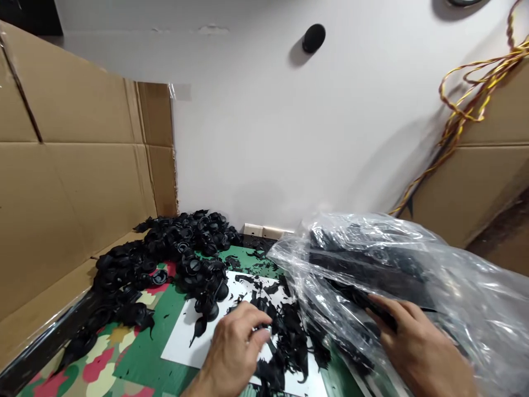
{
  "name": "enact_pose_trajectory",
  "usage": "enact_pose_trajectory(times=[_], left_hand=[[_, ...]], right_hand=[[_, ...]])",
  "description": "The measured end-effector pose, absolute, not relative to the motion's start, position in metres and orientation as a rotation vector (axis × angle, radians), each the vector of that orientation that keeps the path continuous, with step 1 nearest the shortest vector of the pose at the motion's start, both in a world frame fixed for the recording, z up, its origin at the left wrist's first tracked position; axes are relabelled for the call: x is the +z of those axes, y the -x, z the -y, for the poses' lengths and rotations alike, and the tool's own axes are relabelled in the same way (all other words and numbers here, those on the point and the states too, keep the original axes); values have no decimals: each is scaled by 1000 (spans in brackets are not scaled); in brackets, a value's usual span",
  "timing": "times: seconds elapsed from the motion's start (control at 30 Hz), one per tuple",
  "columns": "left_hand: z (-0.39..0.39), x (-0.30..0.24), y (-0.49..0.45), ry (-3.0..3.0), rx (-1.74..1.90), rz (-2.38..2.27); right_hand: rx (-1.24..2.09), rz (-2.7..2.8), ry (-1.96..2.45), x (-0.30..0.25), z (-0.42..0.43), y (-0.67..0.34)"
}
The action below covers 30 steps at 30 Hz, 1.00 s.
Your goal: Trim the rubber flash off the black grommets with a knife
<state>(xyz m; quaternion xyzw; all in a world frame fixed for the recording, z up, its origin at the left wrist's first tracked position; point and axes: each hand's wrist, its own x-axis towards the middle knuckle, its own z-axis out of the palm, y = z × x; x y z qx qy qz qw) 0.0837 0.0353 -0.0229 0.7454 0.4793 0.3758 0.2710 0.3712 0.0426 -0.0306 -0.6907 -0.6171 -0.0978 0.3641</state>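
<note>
My left hand (pixel 235 347) is above a white sheet (pixel 182 342), its fingers curled and the thumb and index finger close together. Whatever sits between those fingertips, if anything, is too small to make out. Around it lie dark scraps of thin black rubber trimmings (pixel 289 336). On the right, my right hand (pixel 417 342) reaches into the mouth of a clear plastic bag (pixel 475 292), its fingers closed around a black rubber piece (pixel 384 317). More black pieces show through the film. The held piece's exact shape is partly hidden by the fingers.
A heap of round, ribbed black rubber parts (pixel 194 237) covers the back left of the green surface (pixel 152 364). Cardboard walls (pixel 82 182) enclose the left side. Behind is a pale wall (pixel 268 138). Twisted yellow and brown wires (pixel 458 121) hang at the right.
</note>
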Motion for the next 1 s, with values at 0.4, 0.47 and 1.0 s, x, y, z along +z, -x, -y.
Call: enact_pose_trajectory(times=[0.4,0.47,1.0], left_hand=[[-85,-34,-120,-2362,450,-1396],[-105,-26,-108,-2283,528,-1429],[-92,35,-11,-1879,1046,-1795]], right_hand=[[193,1867,1338,-27,-44,-286],[375,2007,1315,-43,-42,-269],[621,2047,1619,-18,-149,-220]])
